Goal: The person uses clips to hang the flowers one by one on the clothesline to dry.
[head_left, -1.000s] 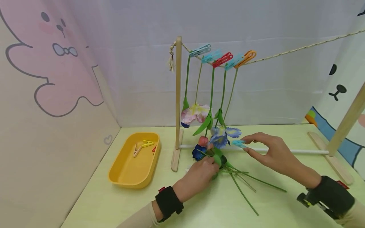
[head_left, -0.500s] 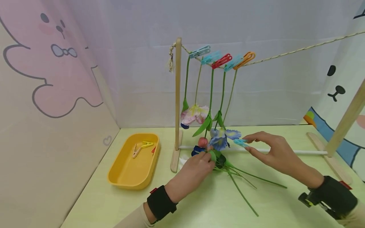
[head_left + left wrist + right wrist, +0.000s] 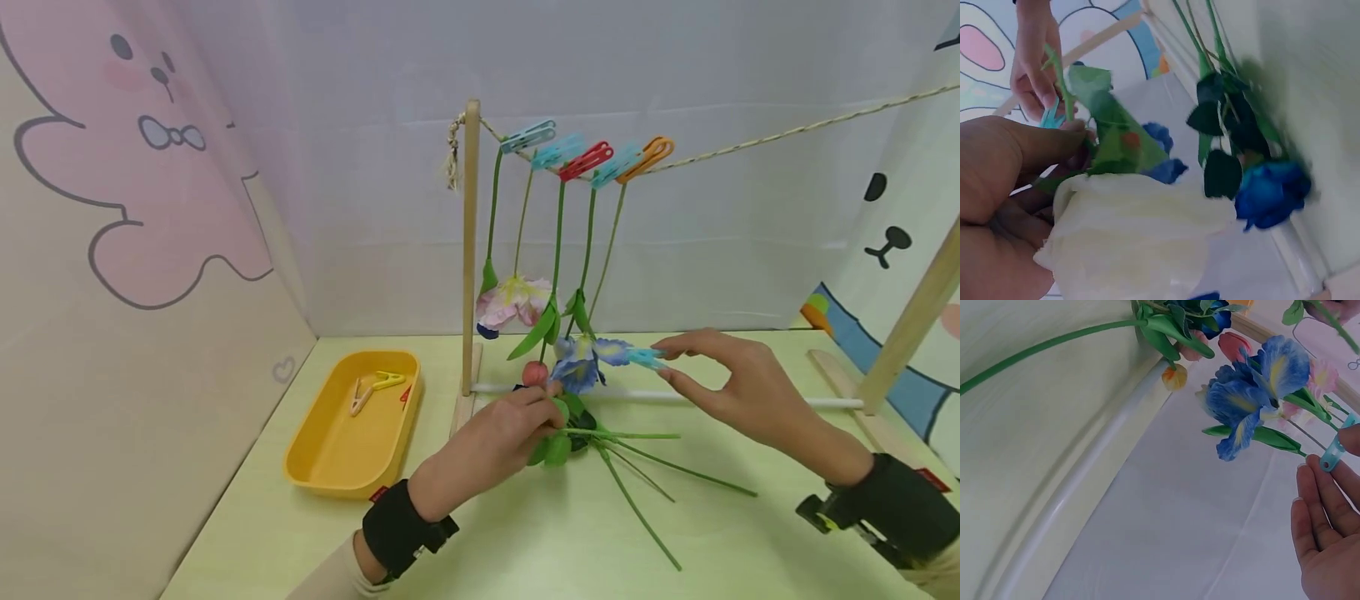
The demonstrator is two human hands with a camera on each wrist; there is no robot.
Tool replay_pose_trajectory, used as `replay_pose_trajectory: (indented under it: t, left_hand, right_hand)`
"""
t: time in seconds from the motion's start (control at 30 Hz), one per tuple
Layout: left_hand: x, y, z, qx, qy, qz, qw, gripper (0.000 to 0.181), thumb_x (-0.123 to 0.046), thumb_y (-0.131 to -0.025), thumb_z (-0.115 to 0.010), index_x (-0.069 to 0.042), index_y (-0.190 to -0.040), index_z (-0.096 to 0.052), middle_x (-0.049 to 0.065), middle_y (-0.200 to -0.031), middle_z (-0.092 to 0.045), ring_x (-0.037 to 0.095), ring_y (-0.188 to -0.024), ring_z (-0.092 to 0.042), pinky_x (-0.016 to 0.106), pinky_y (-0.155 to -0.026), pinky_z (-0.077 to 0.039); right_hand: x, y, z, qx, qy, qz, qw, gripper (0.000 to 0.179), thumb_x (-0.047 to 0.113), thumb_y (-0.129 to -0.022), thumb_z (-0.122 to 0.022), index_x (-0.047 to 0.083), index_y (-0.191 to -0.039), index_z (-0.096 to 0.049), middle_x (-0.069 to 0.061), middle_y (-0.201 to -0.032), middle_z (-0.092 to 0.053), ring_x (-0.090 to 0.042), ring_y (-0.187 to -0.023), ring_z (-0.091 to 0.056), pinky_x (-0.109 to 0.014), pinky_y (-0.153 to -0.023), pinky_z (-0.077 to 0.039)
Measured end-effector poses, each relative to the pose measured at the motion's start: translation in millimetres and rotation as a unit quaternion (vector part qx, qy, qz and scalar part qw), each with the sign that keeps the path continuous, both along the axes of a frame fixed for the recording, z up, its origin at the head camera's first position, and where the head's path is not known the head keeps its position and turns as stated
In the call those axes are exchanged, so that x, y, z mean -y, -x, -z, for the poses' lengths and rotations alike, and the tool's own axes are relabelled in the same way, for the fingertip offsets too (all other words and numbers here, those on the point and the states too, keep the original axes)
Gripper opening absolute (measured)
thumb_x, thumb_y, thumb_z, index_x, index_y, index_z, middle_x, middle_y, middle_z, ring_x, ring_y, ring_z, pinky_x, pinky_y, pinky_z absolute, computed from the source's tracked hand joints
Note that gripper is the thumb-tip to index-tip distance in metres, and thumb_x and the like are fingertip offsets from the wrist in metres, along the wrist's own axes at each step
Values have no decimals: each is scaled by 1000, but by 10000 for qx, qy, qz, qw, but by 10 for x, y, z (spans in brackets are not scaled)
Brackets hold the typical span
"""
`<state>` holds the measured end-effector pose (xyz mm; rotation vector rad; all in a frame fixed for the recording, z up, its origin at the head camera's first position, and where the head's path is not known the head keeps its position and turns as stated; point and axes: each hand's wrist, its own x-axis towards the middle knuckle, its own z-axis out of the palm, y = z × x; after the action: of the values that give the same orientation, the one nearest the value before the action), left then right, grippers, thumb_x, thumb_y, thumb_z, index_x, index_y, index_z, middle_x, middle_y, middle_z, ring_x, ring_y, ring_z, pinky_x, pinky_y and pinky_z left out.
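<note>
My left hand point(image 3: 491, 433) pinches the green stem point(image 3: 630, 434) of a white rose point(image 3: 1135, 231) between thumb and fingers, just above the table. The white bloom shows in the left wrist view, while the hand hides it in the head view. Beside it lie more flowers, among them a blue rose point(image 3: 1272, 194) with dark leaves. Thumb and fingertips of my right hand point(image 3: 750, 387) pinch a light blue clothespin point(image 3: 645, 357), held level beside a hanging blue iris point(image 3: 581, 362). Whether the clothespin touches the petals, I cannot tell.
A rope point(image 3: 780, 135) runs from a wooden post point(image 3: 471, 250); several clothespins hold flowers upside down on it, including a pink-and-yellow one point(image 3: 516, 302). A yellow tray point(image 3: 341, 454) with a few clothespins stands at left. A white rod point(image 3: 795, 401) joins the stand's feet.
My left hand has drawn back left and lifted the white rose's stem off the other flowers. My right hand has shifted slightly right with the clothespin.
</note>
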<state>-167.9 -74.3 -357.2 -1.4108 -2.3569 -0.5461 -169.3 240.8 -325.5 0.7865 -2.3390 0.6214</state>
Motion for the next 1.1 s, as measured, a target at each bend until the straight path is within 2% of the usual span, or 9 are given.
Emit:
replay_pose_trajectory:
  t: [0.1, 0.2, 0.27, 0.57, 0.67, 0.8, 0.9, 1.0, 1.1]
  left_hand:
    - [-74, -3, 2, 344, -500, 265, 9978, 8, -1, -89, -70, -6, -96, -69, -1, -92, -61, 7, -93, -61, 12, -81, -53]
    - [-157, -10, 14, 806, -892, 313, 9922, 6, -3, -91, -68, -7, -96, -68, -2, -88, -60, 3, -77, -54, 10, -68, -50]
    - [-211, -15, 22, 1093, -1112, 296, 9873, 6, -4, -92, -67, -8, -97, -66, -2, -89, -63, 1, -77, -56, 9, -67, -50]
    - [-459, 69, 24, 2096, -2092, 199, 9549, 10, -3, -94, -64, -5, -103, -63, 3, -94, -69, 4, -80, -66, 8, -71, -53]
    - [-543, 124, -7, 2138, -2346, 187, 9481, 9, -3, -93, -65, -5, -102, -64, 5, -93, -70, 5, -80, -67, 10, -72, -54]
    - [-646, 194, -82, 1920, -2383, -52, 9520, 9, -9, -94, -66, -8, -102, -66, 1, -93, -71, 2, -80, -66, 9, -74, -53]
    - [-709, 175, -225, 1836, -2363, -356, 9535, 9, -10, -93, -66, -8, -102, -67, 1, -93, -72, 4, -80, -67, 9, -72, -52]
    - [-785, 224, -299, 1955, -2537, -390, 9465, 10, -8, -93, -67, -6, -103, -68, 4, -94, -72, 7, -82, -68, 9, -73, -53]
    - [-861, 305, -346, 2050, -2740, -266, 9393, 11, -5, -93, -65, -3, -103, -67, 6, -95, -71, 8, -85, -67, 10, -73, -53]
  right_hand:
    - [-28, 13, -112, -99, -2, 8, 10000, 39, 6, -74, -80, 15, -111, -73, 2, -105, -72, -12, -91, -63, -26, -74, -47]
    - [-69, 45, -241, -223, -19, -57, 9997, 41, 4, -73, -81, 15, -112, -73, 2, -105, -71, -10, -90, -60, -24, -74, -46]
    - [-103, 72, -328, -408, -64, -68, 9991, 44, 4, -71, -82, 16, -112, -73, 1, -105, -70, -8, -90, -58, -23, -70, -45]
    - [-235, 207, -660, -867, 52, -126, 9961, 50, -5, -60, -86, 6, -108, -74, -7, -97, -71, 5, -91, -52, -5, -77, -37]
    - [-275, 208, -772, -931, -118, 15, 9956, 48, -4, -61, -86, 8, -107, -75, -5, -96, -72, 11, -92, -51, -6, -72, -37]
    - [-337, 204, -953, -1009, -371, 157, 9941, 44, -3, -66, -84, 10, -107, -76, -3, -96, -73, 21, -87, -48, -10, -53, -38]
    - [-374, 222, -1104, -1088, -567, 225, 9922, 42, -3, -67, -84, 11, -106, -77, -3, -94, -73, 21, -68, -43, -13, -41, -33]
    - [-408, 244, -1262, -1121, -731, 364, 9903, 38, -3, -68, -84, 10, -104, -78, -2, -92, -73, 19, -64, -40, -10, -42, -32]
    - [-448, 267, -1424, -1214, -904, 489, 9873, 36, -4, -68, -84, 10, -100, -79, -2, -89, -72, 20, -72, -41, -8, -49, -34]
